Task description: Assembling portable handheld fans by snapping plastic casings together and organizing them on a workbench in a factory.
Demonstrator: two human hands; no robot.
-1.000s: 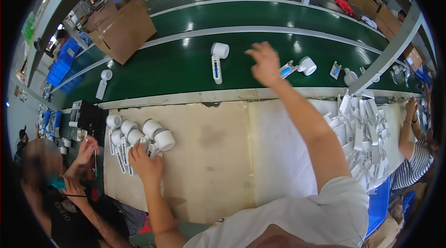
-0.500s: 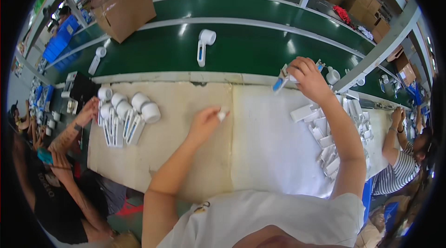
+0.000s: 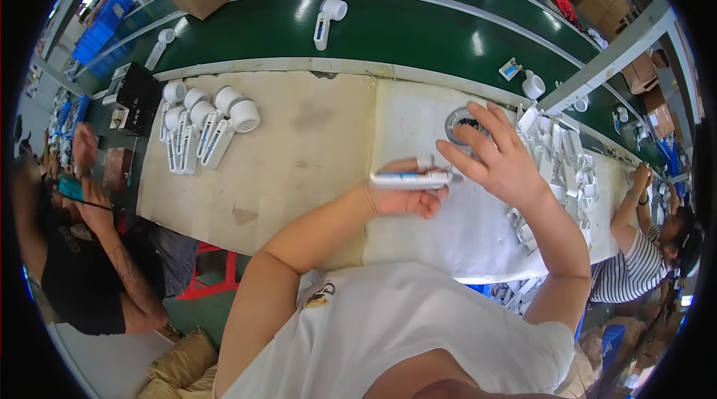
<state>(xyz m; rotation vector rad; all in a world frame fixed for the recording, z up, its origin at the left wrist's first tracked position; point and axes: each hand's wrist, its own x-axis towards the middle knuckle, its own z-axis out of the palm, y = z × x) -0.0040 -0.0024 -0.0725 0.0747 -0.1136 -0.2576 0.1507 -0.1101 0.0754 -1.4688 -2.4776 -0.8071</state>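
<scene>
My left hand (image 3: 412,201) is palm up over the middle of the table, fingers curled round a white plastic handle (image 3: 411,181) with a blue strip along it. My right hand (image 3: 502,156) is just to the right, its fingers spread above a round grey ring-shaped part (image 3: 452,127) with a dark inside. Fingers cover some of that part; whether they touch it cannot be made out. To the left lies a group of white handheld devices (image 3: 216,141) with round heads and slotted handles. A heap of white plastic handle pieces (image 3: 564,167) is beside my right forearm.
Beyond the table (image 3: 299,197) runs a green conveyor belt (image 3: 403,33) carrying a white device (image 3: 323,25) and other parts. A grey metal post (image 3: 605,55) rises at the right. A black box (image 3: 134,96) is at the left. People sit on both sides.
My right hand has come back from the belt edge toward the middle. My left hand, which held a small white piece, has moved right and now holds the handle. The view has shifted.
</scene>
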